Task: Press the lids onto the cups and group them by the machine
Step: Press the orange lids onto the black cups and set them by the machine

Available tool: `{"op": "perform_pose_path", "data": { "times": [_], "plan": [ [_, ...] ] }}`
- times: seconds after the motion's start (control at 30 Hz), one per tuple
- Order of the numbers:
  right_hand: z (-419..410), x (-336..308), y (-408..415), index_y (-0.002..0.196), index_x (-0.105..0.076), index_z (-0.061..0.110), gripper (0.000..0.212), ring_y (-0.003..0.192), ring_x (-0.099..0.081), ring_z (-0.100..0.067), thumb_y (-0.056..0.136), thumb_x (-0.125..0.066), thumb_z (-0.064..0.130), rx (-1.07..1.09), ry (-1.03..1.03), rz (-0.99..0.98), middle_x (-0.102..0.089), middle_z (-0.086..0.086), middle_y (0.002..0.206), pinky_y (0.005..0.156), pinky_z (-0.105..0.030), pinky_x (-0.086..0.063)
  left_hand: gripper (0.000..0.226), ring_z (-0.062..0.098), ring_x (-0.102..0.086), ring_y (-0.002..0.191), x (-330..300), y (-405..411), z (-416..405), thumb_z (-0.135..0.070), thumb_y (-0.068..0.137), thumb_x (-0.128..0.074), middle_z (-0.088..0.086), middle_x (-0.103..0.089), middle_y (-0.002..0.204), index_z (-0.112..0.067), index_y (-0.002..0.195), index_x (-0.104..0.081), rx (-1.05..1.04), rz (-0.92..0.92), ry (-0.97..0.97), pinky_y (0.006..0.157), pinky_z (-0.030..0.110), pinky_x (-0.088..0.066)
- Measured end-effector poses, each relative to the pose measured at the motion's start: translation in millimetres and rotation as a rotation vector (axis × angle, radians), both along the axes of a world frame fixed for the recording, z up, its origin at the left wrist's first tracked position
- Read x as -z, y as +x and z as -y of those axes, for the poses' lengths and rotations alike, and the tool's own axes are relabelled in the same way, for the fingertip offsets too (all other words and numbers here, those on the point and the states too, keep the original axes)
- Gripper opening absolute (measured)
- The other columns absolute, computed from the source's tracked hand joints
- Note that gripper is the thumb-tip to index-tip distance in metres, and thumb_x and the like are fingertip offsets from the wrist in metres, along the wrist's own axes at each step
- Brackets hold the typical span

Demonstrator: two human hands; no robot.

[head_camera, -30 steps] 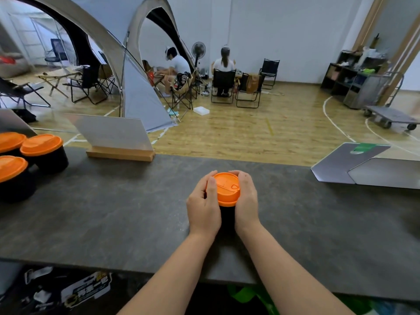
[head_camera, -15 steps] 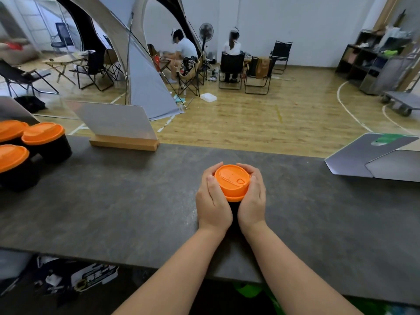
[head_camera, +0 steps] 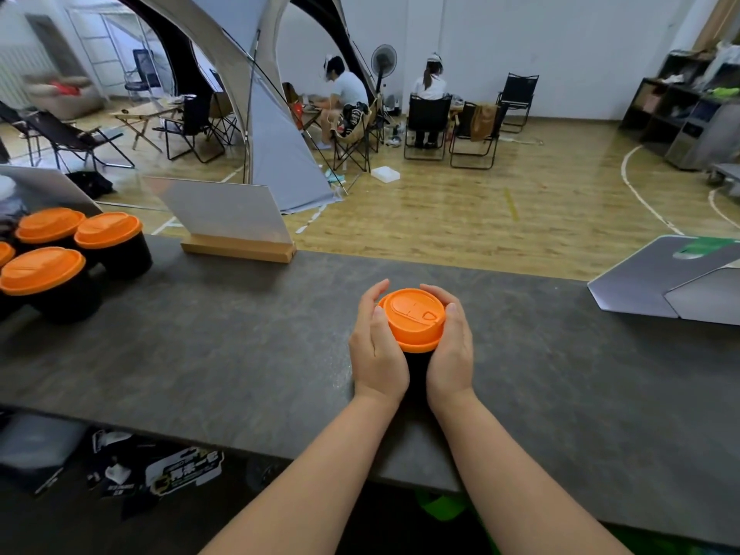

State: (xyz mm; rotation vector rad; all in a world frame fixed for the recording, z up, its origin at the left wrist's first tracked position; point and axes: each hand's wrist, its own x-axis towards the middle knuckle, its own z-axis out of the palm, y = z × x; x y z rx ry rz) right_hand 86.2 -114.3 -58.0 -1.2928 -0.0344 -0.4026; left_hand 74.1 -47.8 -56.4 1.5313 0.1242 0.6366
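While the orange lid (head_camera: 412, 319) sits on the black cup (head_camera: 416, 366) mid-table (head_camera: 240, 354), your left hand (head_camera: 378, 354) and right hand (head_camera: 450, 354) grip it, fingers curled around the rim; likely light, crushable, so hold near the stiff rim.

Bare counter (head_camera: 224, 346) between held cup (head_camera: 416, 366) and lidded cups (head_camera: 68, 266) far left; sign stand (head_camera: 236, 250) behind

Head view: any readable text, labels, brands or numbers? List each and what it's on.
None can be read.
Black and white package below the counter: bold printed characters, too blurred to read.
Smaller packets beside it: print too small.
Orange lid between the left hand and right hand: embossed shapes only, no letters.
Acrylic sign in its wooden base: seen from the back, blank.
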Motion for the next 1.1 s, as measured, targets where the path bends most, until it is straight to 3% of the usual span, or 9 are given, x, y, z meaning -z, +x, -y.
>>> {"op": "perform_pose_path", "data": {
  "times": [0.1, 0.23, 0.47, 0.67, 0.83, 1.0, 1.1],
  "plan": [
    [0, -1, 1, 0.106, -0.064, 0.012, 0.038, 0.094, -0.064, -0.007, 0.093, -0.031, 0.025, -0.022, -0.003, 0.004, -0.067, -0.002, 0.106, 0.078, -0.017, -0.05, 0.046, -0.002, -0.06, 0.106, 3, 1, -2, -0.038, 0.096, -0.027, -0.015, -0.063, 0.116, -0.024, 0.123, -0.061, -0.006, 0.018, -0.016, 0.09, 0.021, -0.05],
    [1, -1, 1, 0.106, -0.062, 0.009, 0.036, 0.089, -0.062, 0.001, 0.092, -0.03, 0.021, -0.032, -0.042, 0.032, -0.065, 0.0, 0.102, 0.073, -0.01, -0.047, 0.044, -0.001, -0.06, 0.106, 3, -2, -1, -0.032, 0.098, -0.026, -0.012, -0.065, 0.114, -0.024, 0.12, -0.063, -0.048, 0.007, 0.021, 0.088, 0.02, -0.051],
    [4, -4, 5, 0.102, -0.06, 0.001, 0.035, 0.082, -0.061, 0.004, 0.088, -0.032, 0.014, -0.067, -0.036, 0.057, -0.064, 0.001, 0.094, 0.07, -0.009, -0.046, 0.042, 0.01, -0.064, 0.104, 7, 3, -3, -0.025, 0.097, -0.03, -0.002, -0.069, 0.111, -0.016, 0.115, -0.067, -0.068, 0.015, -0.013, 0.092, 0.036, -0.053],
    [-3, -5, 8, 0.093, -0.06, 0.015, 0.028, 0.076, -0.059, 0.0, 0.078, -0.036, 0.014, 0.035, 0.117, 0.009, -0.063, 0.002, 0.088, 0.069, -0.018, -0.047, 0.036, 0.014, -0.066, 0.096, 8, 7, -8, -0.045, 0.099, -0.035, -0.008, -0.07, 0.099, -0.028, 0.1, -0.067, -0.272, 0.042, 0.083, 0.088, 0.046, -0.053],
    [-1, 1, 8, 0.106, -0.061, 0.017, 0.036, 0.096, -0.059, -0.015, 0.082, -0.035, 0.017, -0.039, 0.055, 0.017, -0.063, -0.003, 0.107, 0.081, -0.031, -0.05, 0.052, 0.005, -0.06, 0.11, 5, 1, 1, -0.041, 0.099, -0.023, -0.011, -0.065, 0.117, -0.021, 0.122, -0.065, -0.205, 0.054, 0.227, 0.095, 0.022, -0.047],
    [-3, 4, 5, 0.111, -0.058, 0.022, 0.035, 0.096, -0.057, 0.006, 0.093, -0.028, 0.027, -0.032, -0.047, 0.027, -0.06, 0.01, 0.108, 0.081, -0.011, -0.045, 0.057, 0.002, -0.059, 0.103, 5, 1, 2, -0.043, 0.096, -0.02, -0.009, -0.064, 0.115, -0.018, 0.124, -0.063, -0.211, 0.066, 0.247, 0.085, 0.007, -0.043],
    [1, 6, 6, 0.112, -0.057, 0.025, 0.035, 0.094, -0.057, 0.008, 0.093, -0.028, 0.031, -0.055, -0.092, 0.018, -0.06, 0.011, 0.108, 0.08, -0.01, -0.045, 0.059, 0.002, -0.059, 0.103, 5, 1, 4, -0.045, 0.095, -0.019, -0.007, -0.065, 0.115, -0.018, 0.124, -0.062, -0.223, 0.061, 0.25, 0.086, 0.013, -0.047]
  ]
}}
